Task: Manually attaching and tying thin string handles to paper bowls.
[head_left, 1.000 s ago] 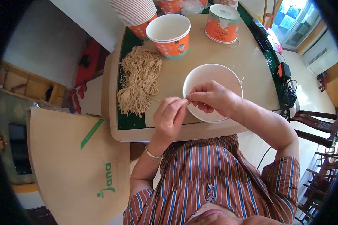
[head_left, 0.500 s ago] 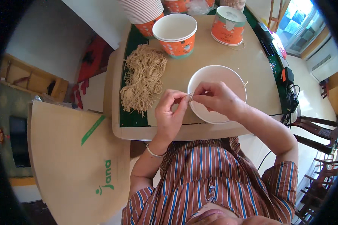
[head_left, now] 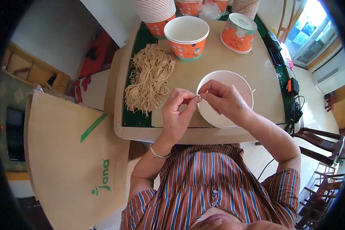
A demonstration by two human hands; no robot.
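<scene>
A white-lined paper bucket (head_left: 228,118) stands near the table's front edge, its mouth toward me. At its left rim my left hand (head_left: 179,111) pinches a short tan string (head_left: 199,99) between thumb and forefinger. Just right of it, over the bucket's mouth, my right hand (head_left: 227,100) is also closed in a pinch at the string. The fingers hide most of the string and how it meets the rim. A small tan knot of string (head_left: 252,91) shows on the bucket's right rim. Left of the hands lies a loose bundle of tan strings (head_left: 149,78).
Behind stand an orange printed bucket (head_left: 186,44), an upside-down bucket (head_left: 239,34) with a string handle, and nested stacks of buckets (head_left: 153,11). Black cables and an adapter (head_left: 293,87) run along the table's right edge. A large cardboard box (head_left: 65,153) stands at the left.
The whole view has shifted slightly. Both hands stay at the bucket's left rim, and the right fingertips have lifted a little away from the left ones.
</scene>
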